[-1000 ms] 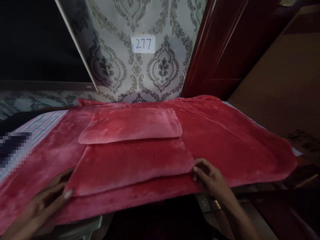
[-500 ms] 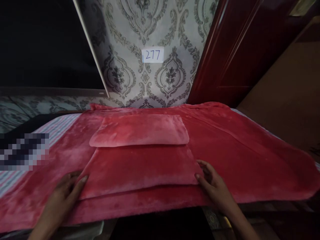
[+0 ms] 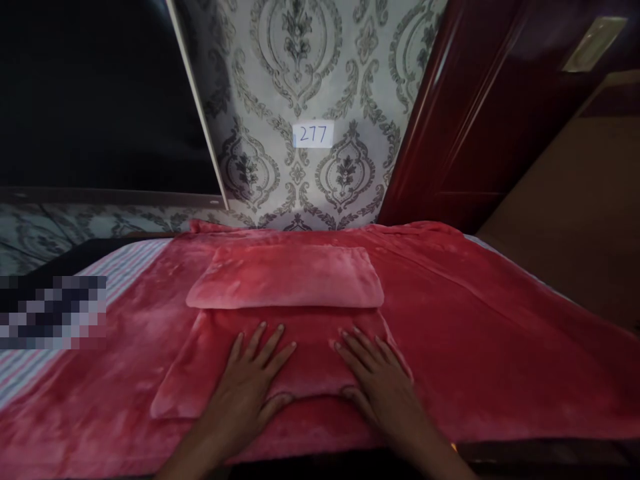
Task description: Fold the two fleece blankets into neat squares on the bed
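Observation:
A plush red cloth piece [image 3: 175, 380], folded over at its far end into a lighter pink flap [image 3: 295, 280], lies in the middle of a larger red plush blanket [image 3: 490, 353]. My left hand [image 3: 253, 383] rests palm down on the near part of the folded piece, fingers spread. To its right, my right hand [image 3: 375, 373] presses flat on the same part with its fingers apart. Both thumbs lie along the near edge of the folded piece. Neither hand grips anything.
Under the blanket, a striped cloth [image 3: 125, 260] shows at the left. A dark screen [image 3: 100, 100] stands at the back left. Behind is patterned wallpaper [image 3: 300, 73] with a paper label [image 3: 313, 134] reading 277. A dark red door [image 3: 465, 120] is at the right.
Both hands have let go of the side edges of the folded piece and moved inward onto its top, fingers now spread flat. The view has shifted slightly.

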Action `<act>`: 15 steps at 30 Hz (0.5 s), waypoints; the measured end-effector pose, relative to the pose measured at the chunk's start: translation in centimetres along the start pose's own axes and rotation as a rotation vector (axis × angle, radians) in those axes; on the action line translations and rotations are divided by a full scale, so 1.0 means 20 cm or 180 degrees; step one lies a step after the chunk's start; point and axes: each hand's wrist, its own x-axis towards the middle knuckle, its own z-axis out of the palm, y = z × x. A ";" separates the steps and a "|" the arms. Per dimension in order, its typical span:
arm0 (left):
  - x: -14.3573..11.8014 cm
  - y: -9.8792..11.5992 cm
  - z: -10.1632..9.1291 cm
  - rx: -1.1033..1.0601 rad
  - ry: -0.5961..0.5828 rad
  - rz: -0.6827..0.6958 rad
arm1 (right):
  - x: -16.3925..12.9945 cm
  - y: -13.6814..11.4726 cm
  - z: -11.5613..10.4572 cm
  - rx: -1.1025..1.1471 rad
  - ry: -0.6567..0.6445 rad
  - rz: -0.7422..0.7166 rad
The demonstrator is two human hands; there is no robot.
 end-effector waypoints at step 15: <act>-0.08 -0.10 0.00 -0.0315 0.0427 0.0214 | -0.02 -0.33 -0.66 0.3165 0.1112 -0.0257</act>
